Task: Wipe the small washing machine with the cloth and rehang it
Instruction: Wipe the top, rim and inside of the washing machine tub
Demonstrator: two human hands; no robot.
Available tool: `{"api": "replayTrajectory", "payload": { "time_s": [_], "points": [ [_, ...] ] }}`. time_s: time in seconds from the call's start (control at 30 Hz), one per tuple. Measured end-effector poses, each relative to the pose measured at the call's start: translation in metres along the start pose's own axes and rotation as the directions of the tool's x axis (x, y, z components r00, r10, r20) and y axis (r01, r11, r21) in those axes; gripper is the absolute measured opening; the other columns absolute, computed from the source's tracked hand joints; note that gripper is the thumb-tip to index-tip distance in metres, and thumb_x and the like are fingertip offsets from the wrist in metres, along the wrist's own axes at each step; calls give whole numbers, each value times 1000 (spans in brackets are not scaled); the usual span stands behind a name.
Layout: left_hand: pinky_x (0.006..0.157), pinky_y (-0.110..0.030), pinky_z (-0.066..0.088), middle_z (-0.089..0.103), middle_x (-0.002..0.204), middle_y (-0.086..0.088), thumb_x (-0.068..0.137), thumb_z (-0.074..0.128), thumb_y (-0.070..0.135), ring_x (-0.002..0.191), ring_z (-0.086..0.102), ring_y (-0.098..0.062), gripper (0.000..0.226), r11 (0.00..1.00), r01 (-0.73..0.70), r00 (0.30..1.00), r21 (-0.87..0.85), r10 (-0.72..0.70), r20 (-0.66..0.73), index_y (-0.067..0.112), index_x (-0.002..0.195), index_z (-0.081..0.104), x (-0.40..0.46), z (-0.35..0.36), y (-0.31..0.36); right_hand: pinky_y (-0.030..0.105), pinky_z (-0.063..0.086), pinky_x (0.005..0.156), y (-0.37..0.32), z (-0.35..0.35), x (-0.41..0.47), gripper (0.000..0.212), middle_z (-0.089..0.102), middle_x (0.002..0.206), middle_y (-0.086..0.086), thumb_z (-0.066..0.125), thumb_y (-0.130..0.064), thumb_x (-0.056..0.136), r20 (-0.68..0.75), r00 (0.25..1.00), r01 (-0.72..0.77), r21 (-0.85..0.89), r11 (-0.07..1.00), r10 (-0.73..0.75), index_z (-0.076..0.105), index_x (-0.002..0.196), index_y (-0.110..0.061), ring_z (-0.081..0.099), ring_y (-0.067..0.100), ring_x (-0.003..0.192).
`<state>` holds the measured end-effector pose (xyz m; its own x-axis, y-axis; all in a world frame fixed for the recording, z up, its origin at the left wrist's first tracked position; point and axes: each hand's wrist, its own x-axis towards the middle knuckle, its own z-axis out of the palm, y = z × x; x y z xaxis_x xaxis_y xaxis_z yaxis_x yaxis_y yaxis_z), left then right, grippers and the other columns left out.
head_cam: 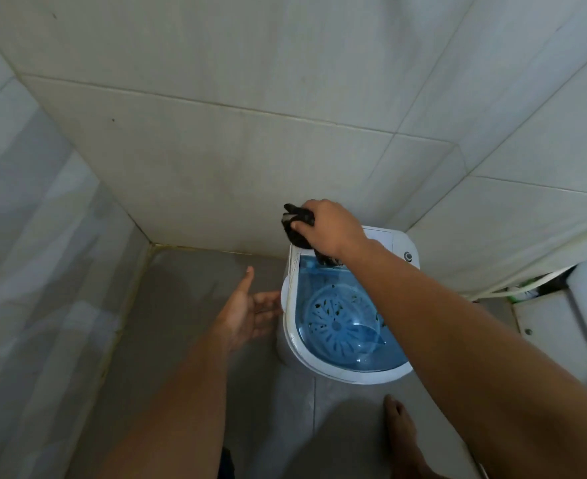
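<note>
While the camera looks steeply down into a tiled corner, the small white plastic washing machine point(319, 361) with its translucent blue lid point(354, 340) stands on the grey tiled floor point(188, 305), hard up against the pale tiled wall point(250, 150) behind it. Through the lid a round perforated blue disc point(337, 323) shows, with dark specks scattered over it. The right hand point(330, 228) is closed tight around a crumpled black cloth point(297, 224), knuckles up, and it sits at the machine's far left corner, right where the white control panel point(385, 236) meets the wall. Part of the cloth bulges out to the left of the fingers and a dark fringe of it hangs below the palm onto the back edge of the lid. A round silver knob point(408, 256) is on the panel just right of the forearm. The left hand point(247, 305) is open, fingers spread, thumb pointing up, holding nothing; its fingertips are just beside the machine's left flank, and contact cannot be made out. A bare foot point(400, 430) stands on the floor below the machine. To the right, a white hose point(527, 250) runs along the wall.
</note>
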<state>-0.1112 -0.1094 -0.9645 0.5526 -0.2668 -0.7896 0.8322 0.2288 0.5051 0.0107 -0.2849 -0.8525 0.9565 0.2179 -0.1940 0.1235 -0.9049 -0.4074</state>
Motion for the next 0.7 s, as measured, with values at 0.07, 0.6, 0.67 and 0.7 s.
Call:
{"api": "replayTrajectory", "payload": {
  "time_s": [0.07,0.6,0.67,0.7],
  "points": [
    [121,-56,26,73,120,-2,85,27,87,119,62,-19,95,1000,-5,1000,6,5,4,14,125,72,0,-1,-1,40,53,84,8,13,13,39,62,119,12,59,-43,99,-72,997,-40,-80,996,34,63,128,-17,63,31,106],
    [122,-55,26,72,127,-3,64,19,103,136,52,-26,119,1000,26,998,16,-27,63,17,128,71,-5,-2,1,46,52,90,17,12,-5,44,61,116,6,70,-29,91,-48,943,330,-6,944,-330,62,134,-22,61,28,106],
    [123,-55,23,61,139,2,68,17,101,143,46,-27,122,999,30,997,30,-32,69,12,139,61,-8,-1,2,48,49,92,21,-2,19,46,59,124,8,65,-28,93,-265,941,178,-140,974,-210,57,139,-23,58,32,110],
    [123,-55,23,57,140,5,69,17,100,144,44,-27,121,999,24,997,35,-27,75,11,141,58,-11,0,3,48,46,94,23,-4,27,47,57,128,8,62,-28,95,-285,944,102,-219,970,-163,55,141,-25,56,32,113]
  ]
}}
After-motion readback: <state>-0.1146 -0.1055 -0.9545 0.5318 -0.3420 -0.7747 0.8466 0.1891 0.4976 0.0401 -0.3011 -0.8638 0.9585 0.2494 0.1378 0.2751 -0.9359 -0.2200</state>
